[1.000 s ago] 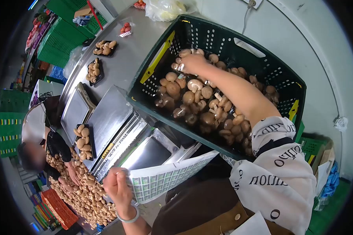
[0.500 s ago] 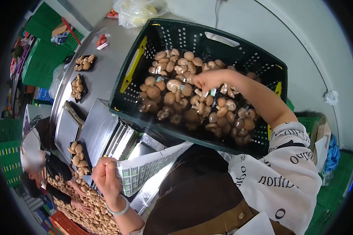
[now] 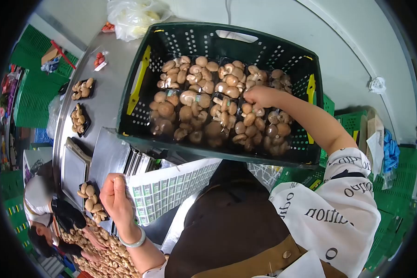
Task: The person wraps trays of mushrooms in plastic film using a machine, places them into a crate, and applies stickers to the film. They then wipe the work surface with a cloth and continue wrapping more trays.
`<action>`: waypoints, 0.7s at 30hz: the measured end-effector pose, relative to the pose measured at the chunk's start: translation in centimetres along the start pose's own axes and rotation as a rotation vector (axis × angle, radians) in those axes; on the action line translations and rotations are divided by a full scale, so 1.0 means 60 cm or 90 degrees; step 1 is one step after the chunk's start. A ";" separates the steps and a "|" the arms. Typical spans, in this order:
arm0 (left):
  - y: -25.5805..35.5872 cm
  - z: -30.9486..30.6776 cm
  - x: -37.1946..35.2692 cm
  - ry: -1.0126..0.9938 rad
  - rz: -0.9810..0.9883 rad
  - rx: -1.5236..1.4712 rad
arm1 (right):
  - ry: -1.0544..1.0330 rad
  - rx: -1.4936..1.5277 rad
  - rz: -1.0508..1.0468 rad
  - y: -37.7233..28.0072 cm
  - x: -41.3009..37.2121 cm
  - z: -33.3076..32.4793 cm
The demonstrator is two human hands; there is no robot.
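Note:
My left hand (image 3: 116,199) is closed on the edge of a sheet of labels (image 3: 171,190), printed with rows of small green-and-white stickers. The sheet hangs in front of my apron. My right hand (image 3: 262,97) reaches into a dark green crate (image 3: 217,155) with its fingers curled down onto a film-wrapped pack of mushrooms (image 3: 249,121). Whatever lies under those fingertips is hidden. Several more wrapped mushroom packs fill the crate in rows, and a small label (image 3: 172,93) shows on one pack at the left.
Left of the crate, a steel table (image 3: 107,88) carries black trays of mushrooms (image 3: 80,119), a scale (image 3: 75,163) and a tomato pack (image 3: 99,60). A plastic bag (image 3: 136,16) sits behind. At lower left, a co-worker's hands (image 3: 93,241) touch a heap of loose mushrooms (image 3: 109,259).
My right hand has moved rightward across the packs; the small white-green piece seen at its fingertips before is no longer clearly visible. The view has shifted, and my left hand still holds the sheet.

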State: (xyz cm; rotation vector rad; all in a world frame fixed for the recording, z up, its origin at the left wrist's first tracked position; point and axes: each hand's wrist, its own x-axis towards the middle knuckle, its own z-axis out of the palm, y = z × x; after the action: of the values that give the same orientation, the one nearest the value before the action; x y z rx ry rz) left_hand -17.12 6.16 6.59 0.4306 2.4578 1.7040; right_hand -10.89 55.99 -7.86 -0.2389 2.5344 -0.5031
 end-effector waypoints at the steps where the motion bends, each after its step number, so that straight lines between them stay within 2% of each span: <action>1: 0.003 -0.001 -0.002 0.002 -0.011 -0.006 | 0.109 -0.073 -0.039 0.007 0.000 0.004; 2: 0.007 -0.004 -0.005 0.013 -0.023 -0.010 | 0.296 -0.137 -0.037 0.009 -0.001 0.014; 4: 0.019 -0.008 -0.013 0.016 -0.028 0.021 | 0.224 -0.036 0.086 -0.113 0.006 -0.064; 6: 0.032 -0.008 -0.024 0.020 -0.036 0.038 | 0.190 0.240 -0.018 -0.298 -0.005 -0.140; 8: 0.044 -0.005 -0.036 0.017 -0.029 0.030 | 0.325 0.309 -0.264 -0.420 0.008 -0.120; 10: 0.051 -0.004 -0.047 0.027 -0.027 0.027 | 0.459 0.280 -0.462 -0.512 0.025 -0.100; 11: 0.057 -0.004 -0.052 0.028 -0.021 0.038 | 0.497 0.230 -0.473 -0.544 0.029 -0.095; 15: 0.057 0.000 -0.075 0.071 -0.049 -0.020 | 0.573 0.035 -0.530 -0.587 0.039 -0.081; 18: 0.046 0.009 -0.085 0.142 -0.111 -0.111 | 0.560 0.084 -0.628 -0.584 0.019 -0.079; 19: 0.032 0.001 -0.089 0.154 -0.105 -0.077 | 0.430 0.304 -0.582 -0.565 0.003 -0.096; 20: 0.017 -0.009 -0.093 0.161 -0.100 -0.040 | 0.536 0.358 -0.562 -0.530 -0.004 -0.122; 21: 0.018 -0.014 -0.099 0.168 -0.107 -0.031 | 0.528 0.328 -0.469 -0.480 -0.021 -0.153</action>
State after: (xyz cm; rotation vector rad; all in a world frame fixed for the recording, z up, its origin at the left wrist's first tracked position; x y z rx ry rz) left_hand -11.53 3.97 7.53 -0.0104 2.5340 1.8468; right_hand -12.89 32.76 11.41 -0.9326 2.8644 -1.8211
